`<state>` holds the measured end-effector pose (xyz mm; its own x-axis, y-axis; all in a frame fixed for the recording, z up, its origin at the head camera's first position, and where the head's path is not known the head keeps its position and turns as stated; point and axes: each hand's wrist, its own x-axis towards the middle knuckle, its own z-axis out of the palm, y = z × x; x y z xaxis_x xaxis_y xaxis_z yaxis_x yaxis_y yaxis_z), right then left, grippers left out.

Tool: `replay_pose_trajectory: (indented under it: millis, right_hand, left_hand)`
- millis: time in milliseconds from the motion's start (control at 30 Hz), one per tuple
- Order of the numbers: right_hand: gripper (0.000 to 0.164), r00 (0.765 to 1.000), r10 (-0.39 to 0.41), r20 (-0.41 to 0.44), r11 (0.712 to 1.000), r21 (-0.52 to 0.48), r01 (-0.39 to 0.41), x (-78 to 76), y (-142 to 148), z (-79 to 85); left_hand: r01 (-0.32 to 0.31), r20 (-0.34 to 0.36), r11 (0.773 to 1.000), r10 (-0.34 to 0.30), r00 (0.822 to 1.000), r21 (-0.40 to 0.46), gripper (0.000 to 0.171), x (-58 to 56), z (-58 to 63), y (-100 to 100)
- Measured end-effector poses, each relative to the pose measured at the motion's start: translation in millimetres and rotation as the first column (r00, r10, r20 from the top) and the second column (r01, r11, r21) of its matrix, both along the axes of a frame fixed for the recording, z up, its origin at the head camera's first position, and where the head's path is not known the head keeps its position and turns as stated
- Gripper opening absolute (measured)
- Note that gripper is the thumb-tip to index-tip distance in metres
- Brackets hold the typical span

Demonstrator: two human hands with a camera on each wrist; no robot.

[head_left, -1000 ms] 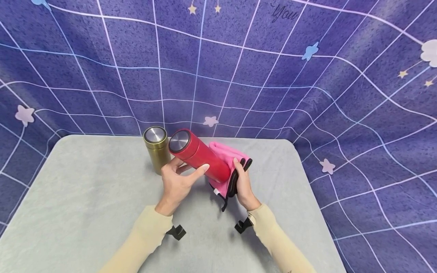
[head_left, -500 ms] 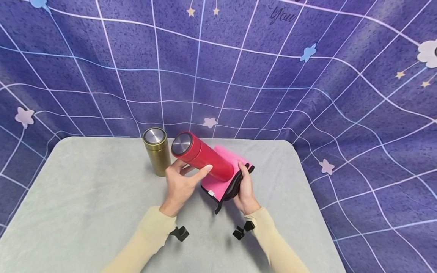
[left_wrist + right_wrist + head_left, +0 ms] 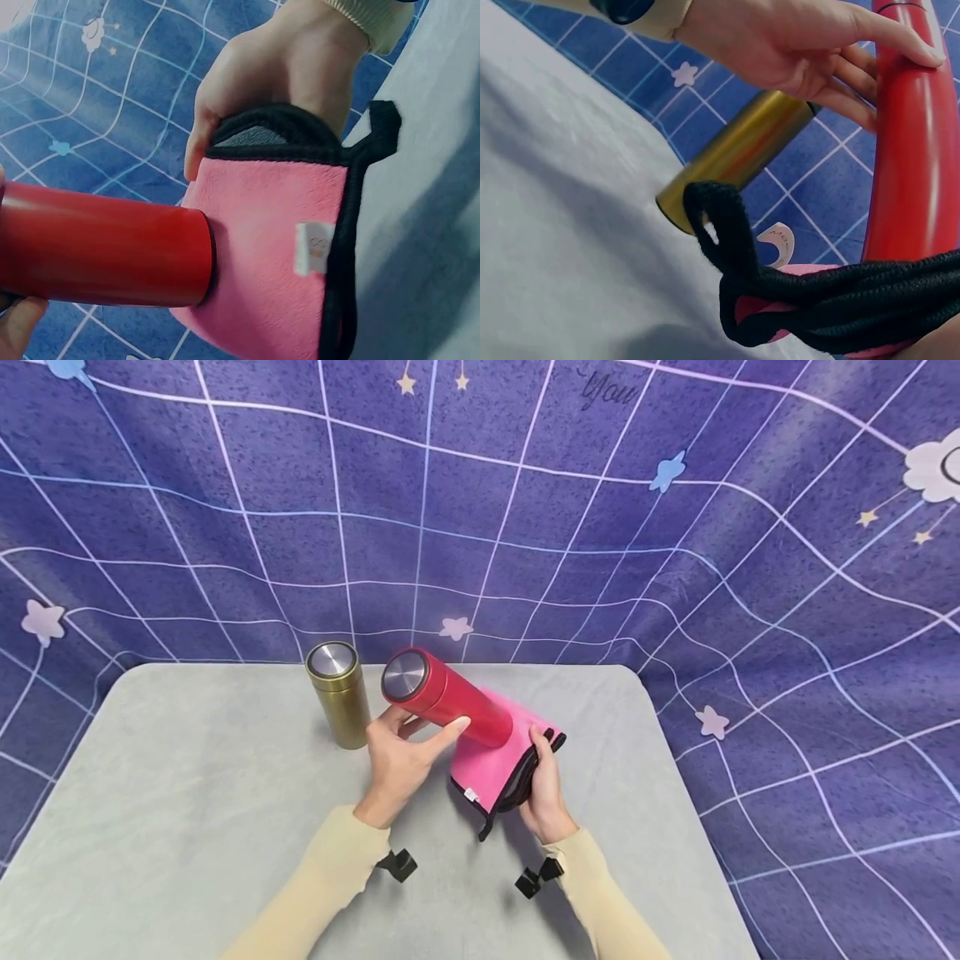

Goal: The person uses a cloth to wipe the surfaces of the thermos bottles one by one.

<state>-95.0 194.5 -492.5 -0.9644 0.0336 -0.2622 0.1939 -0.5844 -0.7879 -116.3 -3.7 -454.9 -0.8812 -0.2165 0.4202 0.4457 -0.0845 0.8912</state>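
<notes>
From where I stand, the person has both hands occupied. The left hand [image 3: 401, 764] grips a red flask [image 3: 457, 697]: its thumb lies along the near side, and the other fingers [image 3: 847, 105] curl round from beneath. The flask is held tilted, with its silver-topped lid [image 3: 405, 674] above the left fingers, its base slanting down and away from them towards the right hand [image 3: 547, 785].

That hand has hold of a pink cloth [image 3: 487, 768] edged in black, pinching it along the edge with the thumb on top; I can't see all of the right fingers, since the cloth hides some. Several layers of the black edging [image 3: 517, 785] bunch up right beside that thumb. The red base sits over the pink face, just to the left of the right fingers, though I can't tell whether it presses on the cloth. A small white label [image 3: 471, 795] and a black loop [image 3: 486, 831] show at the cloth's corner, nearer the person than the right fingers.

A gold flask [image 3: 341, 702] stands upright on the grey-covered bench [image 3: 187, 793], beyond the left fingers and a little to their left. Farther off, past both sets of fingers, hangs a purple-blue curtain [image 3: 480, 510] printed with pale lines and stars.
</notes>
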Motion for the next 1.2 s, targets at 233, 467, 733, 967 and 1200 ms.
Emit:
replay_pose_trajectory:
  millis: [233,467,733,967,1200]
  right_hand:
    - [0.035,1.0,-0.025,0.003,0.998,0.049,0.025,7.7,11,-2.0]
    - [0.036,0.998,-0.047,0.029,0.993,0.108,0.043,15.8,28,-6.5]
    - [0.038,0.996,-0.084,0.032,0.982,0.174,0.077,23.8,49,-12.5]
    - [0.037,0.992,-0.115,0.05,0.979,0.174,0.105,31.0,66,-13.6]
    - [0.036,0.987,-0.159,0.025,0.975,0.162,0.153,34.0,80,-16.3]
  left_hand:
    - [0.024,0.023,0.999,-0.024,0.999,-0.027,0.036,-4.6,0.0,1]
    - [-0.002,0.029,0.995,0.005,1.0,-0.102,0.036,-8.1,-3.8,-1]
    - [0.01,0.059,0.98,0.001,0.998,-0.201,0.039,-13.8,-10.1,-2]
    - [0.049,0.103,0.957,-0.02,0.994,-0.286,0.045,-18.4,-16.0,6]
    - [0.093,0.144,0.936,-0.046,0.988,-0.338,0.053,-29.5,-22.9,17]
